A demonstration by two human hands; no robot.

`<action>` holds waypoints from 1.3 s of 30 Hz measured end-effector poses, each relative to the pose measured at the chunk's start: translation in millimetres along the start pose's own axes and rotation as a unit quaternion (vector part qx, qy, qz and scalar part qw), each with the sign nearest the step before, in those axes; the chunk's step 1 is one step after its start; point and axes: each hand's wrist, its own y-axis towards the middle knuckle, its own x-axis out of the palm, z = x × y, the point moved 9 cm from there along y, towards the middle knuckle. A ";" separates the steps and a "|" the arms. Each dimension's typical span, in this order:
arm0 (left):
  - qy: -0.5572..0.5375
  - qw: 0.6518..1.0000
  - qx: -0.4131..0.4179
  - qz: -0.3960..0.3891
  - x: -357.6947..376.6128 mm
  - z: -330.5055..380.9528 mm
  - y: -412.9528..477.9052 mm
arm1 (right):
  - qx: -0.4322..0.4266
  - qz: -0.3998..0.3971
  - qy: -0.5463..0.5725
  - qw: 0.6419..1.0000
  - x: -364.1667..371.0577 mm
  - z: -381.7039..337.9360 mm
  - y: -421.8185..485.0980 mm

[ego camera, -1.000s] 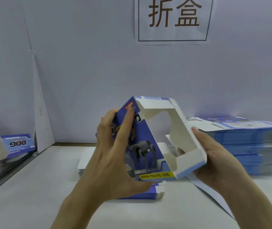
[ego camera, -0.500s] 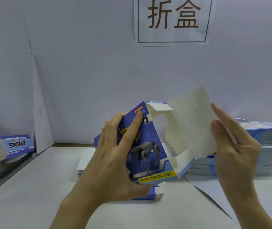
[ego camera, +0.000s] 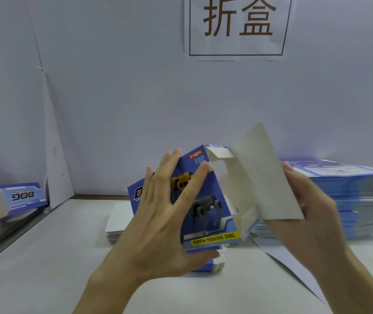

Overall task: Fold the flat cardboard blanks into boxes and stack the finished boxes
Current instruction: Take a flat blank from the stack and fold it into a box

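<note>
A half-formed blue box (ego camera: 212,214) printed with toy dogs and "FUNNY MOVING DOG" hangs above the table at the centre. My left hand (ego camera: 165,220) grips its printed front, thumb under the bottom edge, fingers spread across the face. Its large grey-white flap (ego camera: 262,177) stands up on the right side. My right hand (ego camera: 310,214) holds that flap, with the fingers behind it. Through the box's open side I see its white inside and a cut-out window.
A tall pile of flat blue blanks (ego camera: 351,196) lies at the right. A low stack of white-backed blanks (ego camera: 117,223) sits behind my left hand. More blue cartons (ego camera: 24,197) lie at the far left by a wall panel. A paper sign (ego camera: 237,28) hangs on the wall.
My right hand has left the box's lower right edge and lifted the big flap up. The box has turned so that more of its printed front faces me.
</note>
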 end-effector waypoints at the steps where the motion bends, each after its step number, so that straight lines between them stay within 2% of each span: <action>1: 0.000 1.000 0.002 -0.002 0.5 1.3 -0.1 | 0.018 -0.008 0.042 0.999 -0.1 7.9 2.2; 2: 0.001 1.000 0.006 -0.002 0.1 2.5 0.2 | -0.012 -0.064 0.021 0.998 10.6 2.9 6.5; 3: 0.003 1.000 0.012 0.003 -1.4 3.7 0.7 | -0.024 -0.070 -0.001 0.997 15.2 -0.8 8.4; 4: 0.007 1.000 0.020 0.012 -3.9 4.7 1.5 | 0.007 -0.088 0.032 0.996 18.7 3.5 6.9; 7: 0.016 0.998 0.041 0.041 -13.2 7.4 3.0 | 0.035 -0.115 -0.009 0.993 21.3 6.3 3.6; 9: 0.020 0.998 0.045 0.044 -14.5 9.9 3.3 | 0.017 -0.090 -0.069 0.993 15.3 5.8 5.5; 12: 0.004 0.998 0.052 0.042 -11.7 12.6 4.0 | 0.001 0.018 -0.158 0.987 -8.7 3.7 10.5; 14: -0.027 0.998 0.044 0.042 -12.7 8.3 4.2 | -0.002 0.026 -0.188 0.982 -9.2 3.3 10.7; 19: -0.023 0.999 0.016 0.030 -11.4 0.6 3.4 | -0.005 0.013 -0.163 0.986 -5.7 5.2 11.2; 21: -0.004 0.999 0.015 0.032 -8.7 2.6 4.6 | -0.055 0.007 -0.212 0.976 -2.1 -1.5 11.0; 24: -0.013 0.999 0.017 0.034 -9.7 3.1 4.3 | -0.130 0.059 -0.287 0.947 -10.8 -10.1 12.0; 26: -0.022 1.000 0.013 0.017 -9.9 0.7 2.5 | -0.123 0.085 -0.265 0.953 -19.6 -5.8 14.5; 31: -0.049 0.998 0.000 -0.048 1.7 -3.3 -1.8 | -0.047 0.091 -0.198 0.975 -27.6 12.4 18.7; 36: -0.049 0.998 0.003 -0.037 -4.9 -1.7 1.1 | -0.072 0.138 -0.224 0.962 -42.2 12.2 19.8; 39: -0.046 0.999 0.003 -0.004 -13.6 -3.8 3.7 | -0.052 0.080 -0.162 0.982 -30.8 13.7 20.2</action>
